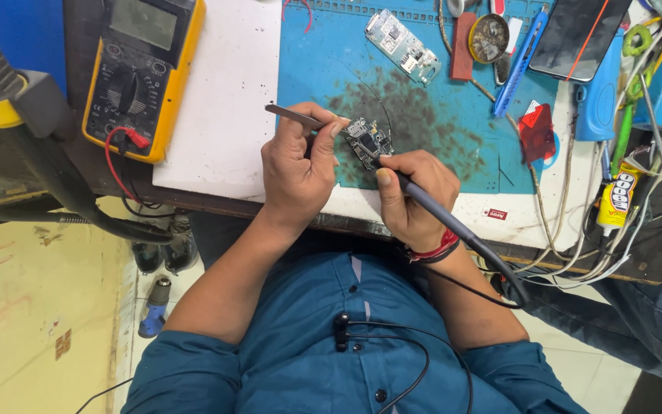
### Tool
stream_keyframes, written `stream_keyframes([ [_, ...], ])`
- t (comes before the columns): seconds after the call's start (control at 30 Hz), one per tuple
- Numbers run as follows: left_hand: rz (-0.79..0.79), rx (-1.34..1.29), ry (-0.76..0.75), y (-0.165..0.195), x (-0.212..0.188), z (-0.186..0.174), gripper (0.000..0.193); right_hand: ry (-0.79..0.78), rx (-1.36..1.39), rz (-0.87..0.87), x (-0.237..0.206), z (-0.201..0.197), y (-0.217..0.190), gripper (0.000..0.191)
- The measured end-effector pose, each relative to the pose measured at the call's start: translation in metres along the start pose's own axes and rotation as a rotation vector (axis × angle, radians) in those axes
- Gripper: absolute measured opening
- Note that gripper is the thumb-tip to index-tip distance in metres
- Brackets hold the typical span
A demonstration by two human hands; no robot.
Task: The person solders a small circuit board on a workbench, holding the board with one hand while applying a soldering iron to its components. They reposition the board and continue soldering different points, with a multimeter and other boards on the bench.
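Metal tweezers (294, 116) are gripped by the left hand (298, 169), a soldering iron (453, 226) by the right hand (411, 192), over a circuit board (368, 141) at frame centre.

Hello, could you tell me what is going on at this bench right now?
A person in a blue shirt is working on a small circuit board that lies on a stained blue mat. The left hand grips metal tweezers whose tips reach the board's left edge. The right hand holds a soldering iron like a pen, its tip down at the board. A yellow multimeter and a second circuit board lie farther back.
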State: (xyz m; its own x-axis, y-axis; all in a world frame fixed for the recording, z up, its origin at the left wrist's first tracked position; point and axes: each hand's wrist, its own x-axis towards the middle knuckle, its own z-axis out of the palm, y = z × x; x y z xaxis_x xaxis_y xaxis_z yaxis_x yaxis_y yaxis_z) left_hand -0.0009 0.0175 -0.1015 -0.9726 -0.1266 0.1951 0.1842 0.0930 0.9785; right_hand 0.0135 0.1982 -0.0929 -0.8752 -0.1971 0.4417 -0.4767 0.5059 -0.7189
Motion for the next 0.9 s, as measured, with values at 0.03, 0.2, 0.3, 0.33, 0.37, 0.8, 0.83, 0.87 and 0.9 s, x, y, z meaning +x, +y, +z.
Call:
stream_keyframes([
  [0.03, -0.014, -0.006, 0.003, -0.0001, 0.0000, 0.0004, 0.008, -0.004, 0.006, -0.007, 0.0006, 0.0001, -0.0003, 0.015],
  [0.2, -0.012, -0.002, 0.004, 0.0002, 0.0000, 0.0004, 0.008, 0.000, -0.020, -0.011, 0.0031, 0.0017, -0.0021, 0.013],
  [0.3, -0.011, -0.003, 0.003, 0.0004, 0.0003, 0.0010, 0.008, -0.005, -0.022, -0.011, 0.0037, 0.0006, -0.0026, 0.013],
  [0.33, -0.011, -0.005, 0.002, 0.0005, 0.0004, 0.0010, 0.008, -0.004, -0.020, -0.012, 0.0038, 0.0004, -0.0027, 0.013],
  [0.37, -0.010, -0.007, 0.003, 0.0005, 0.0006, 0.0011, 0.008, -0.003, -0.022, -0.011, 0.0041, 0.0007, -0.0027, 0.013],
  [0.8, 0.016, 0.014, 0.010, 0.0002, 0.0017, 0.0018, 0.008, 0.001, -0.025, -0.012, 0.0041, 0.0010, -0.0025, 0.013],
  [0.83, 0.024, 0.020, 0.013, 0.0003, 0.0017, 0.0018, 0.007, 0.001, -0.025, -0.013, 0.0043, 0.0013, -0.0025, 0.013],
  [0.87, 0.019, 0.015, 0.014, 0.0003, 0.0018, 0.0019, 0.007, 0.001, -0.025, -0.013, 0.0045, 0.0014, -0.0026, 0.013],
  [0.9, 0.013, 0.010, 0.015, 0.0003, 0.0019, 0.0019, 0.008, 0.002, -0.025, -0.013, 0.0047, 0.0016, -0.0026, 0.013],
])
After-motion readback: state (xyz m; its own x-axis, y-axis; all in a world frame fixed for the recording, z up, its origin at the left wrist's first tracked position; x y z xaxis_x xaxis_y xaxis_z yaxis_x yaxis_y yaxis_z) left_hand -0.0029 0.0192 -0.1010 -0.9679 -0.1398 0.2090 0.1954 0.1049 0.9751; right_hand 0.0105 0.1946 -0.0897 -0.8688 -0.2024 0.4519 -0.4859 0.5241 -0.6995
